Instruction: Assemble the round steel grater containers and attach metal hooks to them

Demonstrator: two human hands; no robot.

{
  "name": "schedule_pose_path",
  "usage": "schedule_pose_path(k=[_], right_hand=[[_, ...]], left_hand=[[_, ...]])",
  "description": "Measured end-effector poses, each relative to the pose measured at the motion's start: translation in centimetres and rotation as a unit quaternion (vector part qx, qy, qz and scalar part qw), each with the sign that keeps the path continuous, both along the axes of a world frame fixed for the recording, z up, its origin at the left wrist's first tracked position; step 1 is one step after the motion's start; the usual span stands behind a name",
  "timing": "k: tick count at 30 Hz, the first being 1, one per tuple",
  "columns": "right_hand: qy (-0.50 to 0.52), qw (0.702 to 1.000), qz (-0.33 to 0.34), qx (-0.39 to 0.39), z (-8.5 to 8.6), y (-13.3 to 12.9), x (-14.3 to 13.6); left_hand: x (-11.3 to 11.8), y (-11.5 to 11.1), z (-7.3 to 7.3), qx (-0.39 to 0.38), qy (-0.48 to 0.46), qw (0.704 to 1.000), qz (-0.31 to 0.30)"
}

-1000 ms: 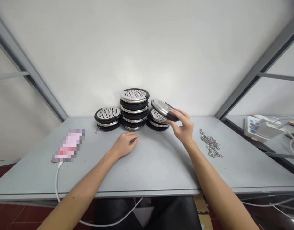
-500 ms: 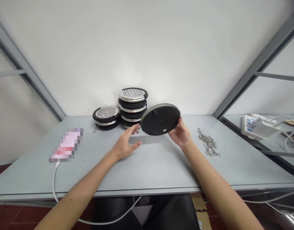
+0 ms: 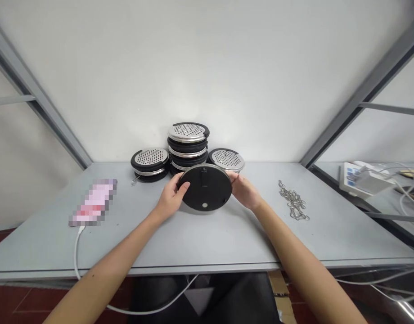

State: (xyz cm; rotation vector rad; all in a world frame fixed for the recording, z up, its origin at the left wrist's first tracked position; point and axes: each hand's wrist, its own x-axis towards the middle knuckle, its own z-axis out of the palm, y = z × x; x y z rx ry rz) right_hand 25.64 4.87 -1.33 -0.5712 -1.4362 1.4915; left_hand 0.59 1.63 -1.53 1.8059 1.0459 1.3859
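Observation:
My left hand point(image 3: 169, 198) grips the left edge of a black round disc point(image 3: 207, 186), thumb on its face and fingers behind. The disc is held tilted just above the table, face toward me. It has a pale metal rim, a small black tab near the top and a light round spot low down. At its right edge is my right hand point(image 3: 245, 191), fingers bent against the rim and partly hidden. Behind the disc lies a perforated silver disc with a black edge point(image 3: 227, 159). More such discs form a stack point(image 3: 188, 144) at the back.
A shorter pile of the same discs point(image 3: 150, 162) stands left of the stack. Loose metal chain point(image 3: 293, 200) lies at right. A blurred phone point(image 3: 94, 202) with a white cable point(image 3: 76, 252) rests at left. A power strip point(image 3: 355, 180) sits beyond the right frame post.
The black disc has come left, lower and nearer to me. My left hand has closed on its left edge. The perforated disc behind it has come into view.

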Motion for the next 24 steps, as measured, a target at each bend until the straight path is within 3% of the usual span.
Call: schedule_pose_path(k=[10, 13, 16, 19, 24], right_hand=[[-0.103, 0.995, 0.010, 0.005, -0.4, -0.6, -1.3], [-0.111, 0.993, -0.029, -0.035, -0.6, -0.6, -1.7], [-0.120, 0.986, -0.076, -0.086, -1.2, -0.2, -1.9], [-0.132, 0.980, -0.102, -0.112, -1.8, 0.2, -1.9], [-0.170, 0.977, -0.111, -0.069, -1.9, 0.1, -1.9]], left_hand=[[-0.2, 0.4, 0.2, -0.069, 0.071, 0.995, -0.032], [-0.2, 0.6, -0.2, -0.060, 0.092, 0.993, 0.035], [0.0, 0.0, -0.3, 0.051, 0.167, 0.980, 0.099], [0.6, -1.1, -0.2, 0.127, 0.266, 0.955, 0.040], [1.3, -2.2, -0.4, 0.113, 0.409, 0.901, -0.090]])
